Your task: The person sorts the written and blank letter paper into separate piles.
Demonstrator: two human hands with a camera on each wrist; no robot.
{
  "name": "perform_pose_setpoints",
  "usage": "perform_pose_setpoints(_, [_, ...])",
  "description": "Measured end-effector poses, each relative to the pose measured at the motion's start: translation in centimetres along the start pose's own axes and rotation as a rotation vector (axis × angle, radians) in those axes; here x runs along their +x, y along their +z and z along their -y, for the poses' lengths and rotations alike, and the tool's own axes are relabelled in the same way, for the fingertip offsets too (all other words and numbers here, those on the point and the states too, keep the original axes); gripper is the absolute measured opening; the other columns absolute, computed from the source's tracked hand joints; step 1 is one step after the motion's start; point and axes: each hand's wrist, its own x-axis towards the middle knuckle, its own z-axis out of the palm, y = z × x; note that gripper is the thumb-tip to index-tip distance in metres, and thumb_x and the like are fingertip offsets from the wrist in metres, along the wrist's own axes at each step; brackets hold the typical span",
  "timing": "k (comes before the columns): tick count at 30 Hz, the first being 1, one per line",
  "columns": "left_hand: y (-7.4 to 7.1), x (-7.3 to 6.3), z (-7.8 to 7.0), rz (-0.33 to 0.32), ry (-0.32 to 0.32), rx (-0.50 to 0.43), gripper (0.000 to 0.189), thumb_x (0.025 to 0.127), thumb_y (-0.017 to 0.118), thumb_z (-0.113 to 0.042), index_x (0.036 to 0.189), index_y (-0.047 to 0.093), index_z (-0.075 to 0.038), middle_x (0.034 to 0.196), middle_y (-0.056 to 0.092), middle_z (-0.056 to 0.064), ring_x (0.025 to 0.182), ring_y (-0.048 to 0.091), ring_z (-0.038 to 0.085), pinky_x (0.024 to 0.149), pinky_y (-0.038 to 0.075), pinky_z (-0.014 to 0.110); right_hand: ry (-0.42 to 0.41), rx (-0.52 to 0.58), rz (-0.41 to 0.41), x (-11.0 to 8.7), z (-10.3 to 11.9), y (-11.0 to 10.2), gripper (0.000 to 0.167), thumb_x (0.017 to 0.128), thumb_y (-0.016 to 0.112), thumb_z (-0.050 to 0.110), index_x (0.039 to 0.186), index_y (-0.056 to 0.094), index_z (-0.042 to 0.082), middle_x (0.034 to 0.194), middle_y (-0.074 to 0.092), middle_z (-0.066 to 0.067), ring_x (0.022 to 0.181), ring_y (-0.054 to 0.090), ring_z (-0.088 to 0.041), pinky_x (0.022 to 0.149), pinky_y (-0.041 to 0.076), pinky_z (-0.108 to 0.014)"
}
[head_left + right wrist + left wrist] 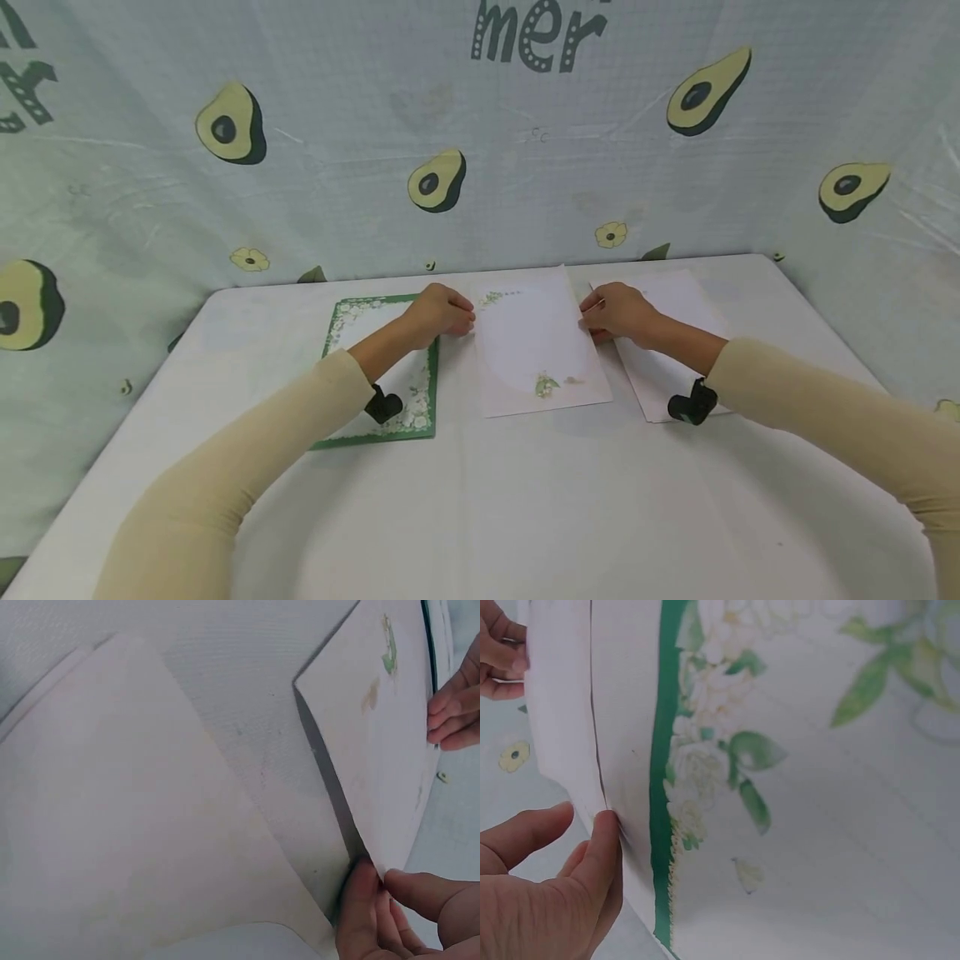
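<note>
A pale sheet of decorated paper [534, 346] with small green leaf prints lies at the middle of the table. My left hand [442, 312] is at its left edge; in the left wrist view, fairly straight fingertips touch that edge while the thumb stands apart. On the opposite side, my right hand [618, 312] pinches the sheet's edge near a corner, thumb above and fingers beneath. That side of the sheet is slightly raised in the right wrist view, with a shadow under it. Beneath my left forearm lies a green-bordered sheet [416, 383] with white flowers.
Under my right wrist are pale paper sheets [663, 371], more than one layer showing at their edge in the right wrist view. A white cloth covers the table [540, 500]. Behind it hangs a curtain [337, 208] printed with avocados.
</note>
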Motion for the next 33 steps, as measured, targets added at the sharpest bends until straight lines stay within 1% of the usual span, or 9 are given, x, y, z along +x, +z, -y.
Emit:
perform_pose_setpoints(3, [-0.1, -0.1, 0.3, -0.005, 0.007, 0.011, 0.031, 0.098, 0.064, 0.002, 0.128, 0.064, 0.005, 0.122, 0.068, 0.018, 0.102, 0.067, 0.022, 0.088, 0.059, 0.03, -0.005, -0.007, -0.065, 0.2, -0.2, 0.3, 0.03, 0.099, 0.067, 0.01, 0.126, 0.063, -0.004, 0.117, 0.067, -0.021, 0.085, 0.072, -0.017, 0.075, 0.063, -0.025])
perform_pose_setpoints(6, [0.0, -0.3, 0.5, -0.01, 0.019, 0.03, 0.032, 0.097, 0.067, 0.0, 0.128, 0.064, 0.004, 0.12, 0.068, 0.017, 0.102, 0.066, 0.022, 0.089, 0.057, 0.031, 0.0, 0.007, -0.119, 0.1, -0.5, 0.2, 0.029, 0.099, 0.068, 0.011, 0.125, 0.065, -0.002, 0.118, 0.069, -0.02, 0.089, 0.071, -0.018, 0.075, 0.062, -0.024])
perform_pose_setpoints(9, [0.0, -0.5, 0.6, -0.02, 0.024, 0.035, 0.033, 0.096, 0.069, -0.001, 0.128, 0.064, 0.004, 0.121, 0.068, 0.017, 0.105, 0.066, 0.023, 0.093, 0.056, 0.033, 0.019, 0.067, -0.149, 0.1, -0.7, -0.1, 0.03, 0.099, 0.068, 0.011, 0.127, 0.065, -0.001, 0.121, 0.068, -0.02, 0.094, 0.069, -0.019, 0.078, 0.062, -0.025])
perform_pose_setpoints(14, [0.2, -0.7, 0.8, -0.038, 0.022, -0.002, 0.032, 0.096, 0.07, -0.003, 0.127, 0.065, 0.004, 0.125, 0.066, 0.018, 0.108, 0.067, 0.024, 0.098, 0.056, 0.035, 0.051, 0.188, -0.131, 0.2, -0.9, -0.4, 0.034, 0.102, 0.063, 0.012, 0.133, 0.062, -0.002, 0.127, 0.062, -0.019, 0.099, 0.065, -0.017, 0.083, 0.061, -0.024])
perform_pose_setpoints(19, [0.5, -0.8, 1.0, -0.016, 0.043, -0.128, 0.031, 0.099, 0.063, 0.001, 0.129, 0.06, 0.01, 0.125, 0.064, 0.023, 0.111, 0.07, 0.031, 0.099, 0.057, 0.038, 0.077, 0.266, -0.104, 0.2, -1.0, -0.3, 0.036, 0.103, 0.062, 0.012, 0.136, 0.059, -0.002, 0.129, 0.058, -0.017, 0.098, 0.062, -0.014, 0.08, 0.06, -0.019])
perform_pose_setpoints(22, [0.6, -0.7, 1.3, -0.011, 0.053, -0.191, 0.031, 0.1, 0.061, 0.002, 0.129, 0.059, 0.012, 0.124, 0.063, 0.024, 0.106, 0.071, 0.031, 0.098, 0.058, 0.04, 0.084, 0.301, -0.097, 0.1, -1.1, -0.1, 0.036, 0.103, 0.061, 0.011, 0.137, 0.058, -0.003, 0.13, 0.057, -0.016, 0.097, 0.061, -0.013, 0.079, 0.059, -0.017])
perform_pose_setpoints(25, [0.7, -0.5, 1.6, -0.042, 0.062, -0.223, 0.028, 0.1, 0.063, 0.001, 0.127, 0.062, 0.01, 0.12, 0.065, 0.023, 0.097, 0.073, 0.027, 0.096, 0.059, 0.039, 0.076, 0.327, -0.09, -0.1, -1.2, 0.0, 0.037, 0.104, 0.06, 0.012, 0.137, 0.057, -0.003, 0.128, 0.057, -0.016, 0.095, 0.061, -0.01, 0.079, 0.059, -0.016])
perform_pose_setpoints(31, [0.9, 0.1, 1.7, -0.113, 0.091, -0.276, 0.023, 0.097, 0.068, 0.0, 0.118, 0.069, 0.007, 0.115, 0.069, 0.02, 0.1, 0.073, 0.03, 0.092, 0.061, 0.037, 0.054, 0.37, -0.084, 0.0, -1.6, 0.2, 0.039, 0.104, 0.06, 0.012, 0.139, 0.055, -0.004, 0.125, 0.058, -0.016, 0.088, 0.063, -0.005, 0.079, 0.06, -0.018])
perform_pose_setpoints(33, [0.9, 0.0, 1.5, -0.131, 0.101, -0.295, 0.022, 0.097, 0.069, -0.001, 0.117, 0.07, 0.006, 0.114, 0.069, 0.019, 0.098, 0.073, 0.029, 0.091, 0.061, 0.036, 0.038, 0.379, -0.088, 0.0, -1.8, 0.2, 0.039, 0.104, 0.06, 0.012, 0.139, 0.054, -0.005, 0.124, 0.059, -0.016, 0.086, 0.065, -0.004, 0.08, 0.06, -0.018])
